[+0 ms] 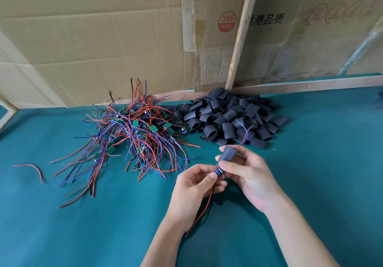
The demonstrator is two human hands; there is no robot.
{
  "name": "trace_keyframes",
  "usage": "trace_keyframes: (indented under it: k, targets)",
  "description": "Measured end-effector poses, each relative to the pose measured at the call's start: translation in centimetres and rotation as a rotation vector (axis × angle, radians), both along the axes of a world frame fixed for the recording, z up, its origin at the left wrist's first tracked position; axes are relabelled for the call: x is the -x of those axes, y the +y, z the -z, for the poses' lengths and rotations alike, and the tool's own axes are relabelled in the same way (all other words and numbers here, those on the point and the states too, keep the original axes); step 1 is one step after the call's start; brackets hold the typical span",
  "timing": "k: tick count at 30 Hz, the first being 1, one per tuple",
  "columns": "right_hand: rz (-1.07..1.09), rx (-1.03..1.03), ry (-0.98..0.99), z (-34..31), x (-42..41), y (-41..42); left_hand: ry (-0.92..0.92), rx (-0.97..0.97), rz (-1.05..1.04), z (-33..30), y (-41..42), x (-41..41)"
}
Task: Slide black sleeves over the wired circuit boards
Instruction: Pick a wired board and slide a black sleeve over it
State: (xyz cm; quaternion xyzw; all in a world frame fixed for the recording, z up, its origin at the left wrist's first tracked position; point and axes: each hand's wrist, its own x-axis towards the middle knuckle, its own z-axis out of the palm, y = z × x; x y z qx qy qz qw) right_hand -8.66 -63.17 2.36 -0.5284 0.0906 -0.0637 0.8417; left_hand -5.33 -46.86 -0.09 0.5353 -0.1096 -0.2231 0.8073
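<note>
Sleeve [227, 155]: soft, light; pinched by right hand [246, 175].
Board [219, 171]: fragile; edges pinched by left hand [194, 186].

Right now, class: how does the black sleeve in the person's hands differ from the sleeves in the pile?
The held sleeve is lifted off the table, pinched by the right hand; the piled sleeves lie loose on the green table. The held sleeve has wires coming out of its top; the piled sleeves look empty. All are short black tubes.
</note>
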Motion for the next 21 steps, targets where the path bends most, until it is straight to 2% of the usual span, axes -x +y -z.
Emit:
trace_keyframes:
  k: [7, 11, 15, 18, 21]
  targets:
    - [-0.06, 0.08, -0.037, -0.1, 0.3, 0.1, 0.085, 0.078, -0.088, -0.3, -0.3, -0.1]
    - [-0.041, 0.234, -0.017, 0.1, 0.2, 1.4, 0.049, -0.019, -0.156, -0.4, -0.6, 0.1]
    - [-0.007, 0.161, 0.046, -0.4, 0.3, 1.6, -0.04, -0.192, -0.177, -0.5, -1.0, 0.3]
    - [0.099, 0.178, 0.126, -1.0, 0.4, 1.6, -0.08, -0.243, -0.106, -0.6, -1.3, 0.4]
    - [0.192, 0.114, 0.153, -2.5, 1.1, 0.1, -0.042, -0.109, 0.071, -1.1, -0.7, 0.2]
